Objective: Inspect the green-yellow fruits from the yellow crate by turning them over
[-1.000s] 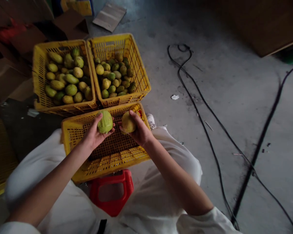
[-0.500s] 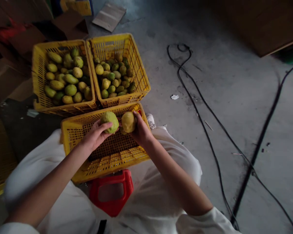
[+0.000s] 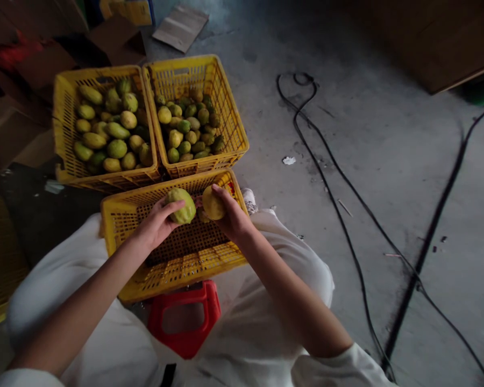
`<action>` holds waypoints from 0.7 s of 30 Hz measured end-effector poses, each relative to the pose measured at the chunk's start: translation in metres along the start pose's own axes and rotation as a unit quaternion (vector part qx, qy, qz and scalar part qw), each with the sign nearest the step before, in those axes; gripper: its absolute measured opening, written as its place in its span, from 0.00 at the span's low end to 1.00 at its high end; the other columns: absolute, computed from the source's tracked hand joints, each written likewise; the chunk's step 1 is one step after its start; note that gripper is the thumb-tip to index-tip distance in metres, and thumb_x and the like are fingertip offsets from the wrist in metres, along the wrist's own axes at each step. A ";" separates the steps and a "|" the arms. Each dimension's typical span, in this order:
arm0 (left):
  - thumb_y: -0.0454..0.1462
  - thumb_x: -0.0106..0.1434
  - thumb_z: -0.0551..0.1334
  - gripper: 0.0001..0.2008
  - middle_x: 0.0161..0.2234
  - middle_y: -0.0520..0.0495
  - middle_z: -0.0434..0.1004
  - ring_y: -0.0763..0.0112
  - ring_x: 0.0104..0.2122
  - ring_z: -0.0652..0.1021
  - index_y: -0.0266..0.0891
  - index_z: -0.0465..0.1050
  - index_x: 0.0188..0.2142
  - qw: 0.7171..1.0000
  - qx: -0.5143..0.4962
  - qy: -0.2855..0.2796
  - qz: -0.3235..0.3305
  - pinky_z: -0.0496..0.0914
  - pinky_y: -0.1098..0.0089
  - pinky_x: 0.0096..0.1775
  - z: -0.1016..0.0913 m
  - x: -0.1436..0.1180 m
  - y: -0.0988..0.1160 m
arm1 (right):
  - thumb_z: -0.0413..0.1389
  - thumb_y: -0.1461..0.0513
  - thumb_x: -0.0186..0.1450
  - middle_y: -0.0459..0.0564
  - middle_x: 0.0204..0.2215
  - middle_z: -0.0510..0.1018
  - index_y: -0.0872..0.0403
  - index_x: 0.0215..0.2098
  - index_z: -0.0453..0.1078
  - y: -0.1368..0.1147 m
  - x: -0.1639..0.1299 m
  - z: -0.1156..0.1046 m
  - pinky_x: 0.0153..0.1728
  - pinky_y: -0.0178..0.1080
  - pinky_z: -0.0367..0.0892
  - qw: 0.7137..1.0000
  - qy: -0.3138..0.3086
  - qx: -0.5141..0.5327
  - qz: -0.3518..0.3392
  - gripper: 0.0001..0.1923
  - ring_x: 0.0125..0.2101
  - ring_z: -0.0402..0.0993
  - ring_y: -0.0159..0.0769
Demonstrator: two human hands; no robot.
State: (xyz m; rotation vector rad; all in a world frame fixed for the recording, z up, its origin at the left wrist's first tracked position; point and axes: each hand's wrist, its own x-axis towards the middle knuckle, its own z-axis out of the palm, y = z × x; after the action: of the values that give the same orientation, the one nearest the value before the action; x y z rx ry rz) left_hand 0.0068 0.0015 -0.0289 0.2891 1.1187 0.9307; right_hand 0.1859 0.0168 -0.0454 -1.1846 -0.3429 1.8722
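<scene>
My left hand [image 3: 160, 219] is closed around a knobbly yellow-green fruit [image 3: 181, 206], thumb across its front. Beside it, my right hand [image 3: 229, 215] grips a smoother yellow fruit [image 3: 212, 204] from its right side, with the thumb on top. Both fruits are held over the front yellow crate [image 3: 125, 293], which stands between my knees. Part of another yellowish fruit [image 3: 204, 215] shows just below and between the two. Whether it lies in the crate or is held, I cannot tell.
Two yellow crates of similar fruit stand behind, a left one [image 3: 60, 134] and a right one [image 3: 234, 121]. A red plastic frame [image 3: 185, 344] is nearest me. Black cables [image 3: 347, 231] cross the floor at right. Cardboard [image 3: 181, 27] lies at the back.
Both fruits have turned slightly in my hands. My right thumb has shifted left over the top of its fruit. The crates stay put.
</scene>
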 end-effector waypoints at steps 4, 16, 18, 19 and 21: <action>0.40 0.45 0.81 0.21 0.38 0.43 0.86 0.51 0.47 0.85 0.37 0.80 0.37 1.000 -0.019 -0.023 0.000 0.83 0.59 0.45 0.000 -0.001 0.000 | 0.69 0.48 0.57 0.47 0.33 0.84 0.48 0.39 0.72 -0.001 0.003 0.001 0.42 0.43 0.81 0.999 0.002 0.026 0.030 0.19 0.46 0.84 0.47; 0.35 0.30 0.87 0.32 0.32 0.49 0.83 0.56 0.42 0.86 0.39 0.75 0.35 1.000 0.018 -0.007 -0.008 0.82 0.64 0.42 0.002 0.000 -0.009 | 0.73 0.45 0.53 0.47 0.40 0.85 0.47 0.40 0.72 0.001 -0.004 0.006 0.42 0.42 0.81 0.999 -0.020 -0.012 0.022 0.26 0.48 0.83 0.46; 0.35 0.33 0.86 0.31 0.32 0.50 0.83 0.58 0.42 0.86 0.39 0.75 0.34 1.000 0.020 -0.006 -0.005 0.82 0.65 0.43 0.001 0.000 -0.010 | 0.76 0.46 0.51 0.46 0.39 0.84 0.48 0.43 0.72 0.001 -0.007 0.006 0.40 0.41 0.80 0.999 -0.034 -0.033 0.008 0.29 0.45 0.83 0.44; 0.34 0.35 0.86 0.29 0.32 0.51 0.83 0.58 0.43 0.86 0.40 0.74 0.34 1.000 0.020 -0.004 -0.005 0.82 0.65 0.45 0.000 0.001 -0.010 | 0.76 0.46 0.50 0.46 0.39 0.84 0.48 0.43 0.72 0.001 -0.009 0.006 0.39 0.40 0.80 0.999 -0.036 -0.040 0.004 0.30 0.44 0.83 0.43; 0.35 0.41 0.85 0.26 0.33 0.51 0.83 0.59 0.45 0.86 0.40 0.74 0.35 1.000 0.010 0.005 -0.007 0.82 0.65 0.48 0.000 0.001 -0.009 | 0.77 0.48 0.51 0.44 0.38 0.83 0.48 0.43 0.71 0.001 -0.011 0.006 0.38 0.39 0.79 0.998 -0.032 -0.047 -0.002 0.29 0.42 0.82 0.40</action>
State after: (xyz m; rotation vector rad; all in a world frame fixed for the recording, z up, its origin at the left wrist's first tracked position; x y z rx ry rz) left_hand 0.0115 -0.0031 -0.0348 0.2924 1.1385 0.9099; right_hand 0.1818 0.0092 -0.0364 -1.1877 -0.4735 1.9103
